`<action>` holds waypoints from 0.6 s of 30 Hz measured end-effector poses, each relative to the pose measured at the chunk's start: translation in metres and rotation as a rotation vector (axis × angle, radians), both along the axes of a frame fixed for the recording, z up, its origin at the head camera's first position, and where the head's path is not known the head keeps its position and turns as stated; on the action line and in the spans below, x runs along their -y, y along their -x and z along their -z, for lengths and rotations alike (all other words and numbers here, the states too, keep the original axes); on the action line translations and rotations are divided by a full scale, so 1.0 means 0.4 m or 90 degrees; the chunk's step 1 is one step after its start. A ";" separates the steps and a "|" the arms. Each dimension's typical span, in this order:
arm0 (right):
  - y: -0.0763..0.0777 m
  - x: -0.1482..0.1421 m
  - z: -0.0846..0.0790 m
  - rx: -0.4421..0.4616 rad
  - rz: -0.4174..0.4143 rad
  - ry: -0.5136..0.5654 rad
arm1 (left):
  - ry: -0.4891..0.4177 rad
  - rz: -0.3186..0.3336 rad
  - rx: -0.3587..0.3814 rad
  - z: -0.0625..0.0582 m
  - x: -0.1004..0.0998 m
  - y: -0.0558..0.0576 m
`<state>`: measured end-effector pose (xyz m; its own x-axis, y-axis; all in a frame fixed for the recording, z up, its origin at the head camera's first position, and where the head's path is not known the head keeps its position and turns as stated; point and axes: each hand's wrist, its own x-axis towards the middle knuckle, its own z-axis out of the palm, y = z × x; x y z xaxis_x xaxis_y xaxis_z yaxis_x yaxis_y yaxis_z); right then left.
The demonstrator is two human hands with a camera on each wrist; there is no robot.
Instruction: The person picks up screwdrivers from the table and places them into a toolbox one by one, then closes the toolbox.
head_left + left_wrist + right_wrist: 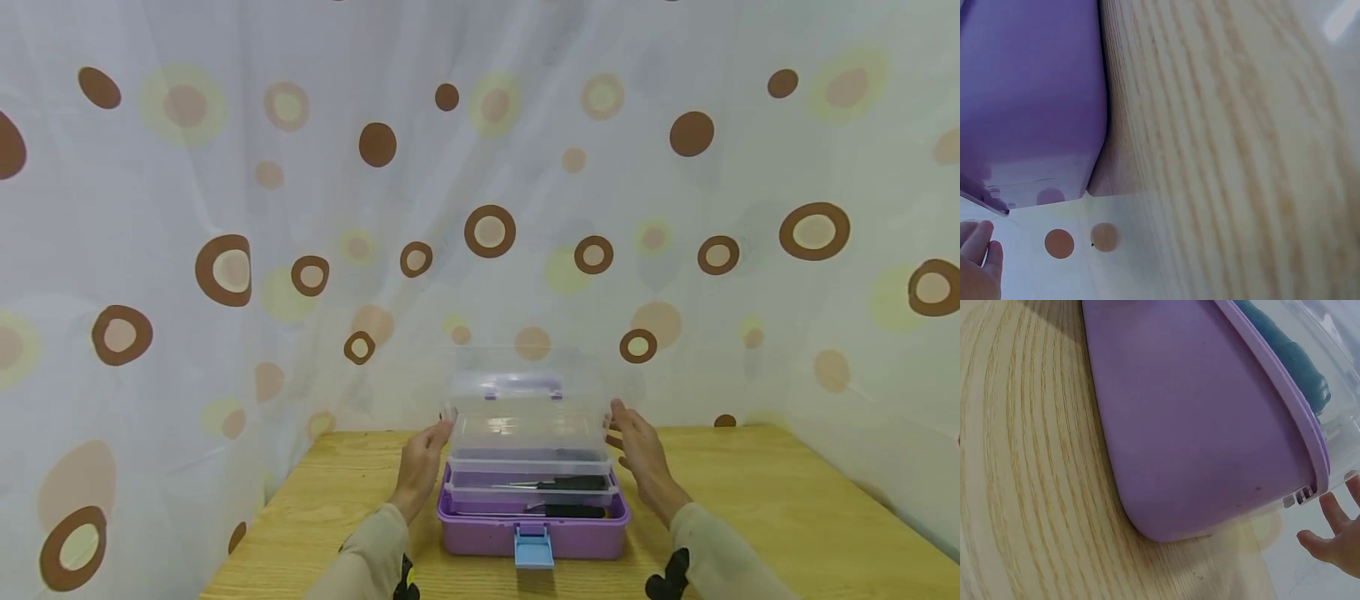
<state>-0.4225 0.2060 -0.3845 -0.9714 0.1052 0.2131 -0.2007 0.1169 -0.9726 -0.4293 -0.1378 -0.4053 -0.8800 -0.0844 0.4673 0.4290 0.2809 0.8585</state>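
A purple toolbox (480,540) stands on the table with its clear lid (528,385) raised and tilted back. Clear tiered trays (480,481) are spread out above its base. A black-handled tool with a thin metal shaft (577,482) lies in a tray, and another black-handled tool (573,511) lies lower down. My left hand (422,468) is at the left edge of the clear parts, fingers extended. On the opposite side, my right hand (642,454) has its fingers spread, the tips right at the clear plastic. Purple side walls fill much of both wrist views.
A light blue latch (533,552) hangs down at the toolbox's front. Wooden tabletop (735,492) extends to both sides. Behind it hangs a pale curtain (420,333) printed with brown and yellow circles.
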 end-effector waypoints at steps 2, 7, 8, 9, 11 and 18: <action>-0.005 -0.003 0.002 0.006 -0.021 0.028 | 0.010 0.002 0.003 0.000 -0.004 -0.004; -0.019 -0.010 0.005 0.010 -0.070 0.075 | 0.021 0.029 0.016 -0.001 0.000 -0.013; -0.022 -0.011 0.005 0.010 -0.076 0.077 | 0.022 0.038 0.018 0.000 0.004 -0.015; -0.024 -0.012 0.005 0.011 -0.083 0.078 | 0.017 0.049 0.023 0.000 0.007 -0.018; -0.029 -0.015 0.006 0.013 -0.096 0.076 | 0.011 0.074 0.021 0.001 0.016 -0.023; -0.041 -0.035 0.013 0.020 -0.148 0.055 | -0.040 0.163 0.010 -0.002 0.023 -0.027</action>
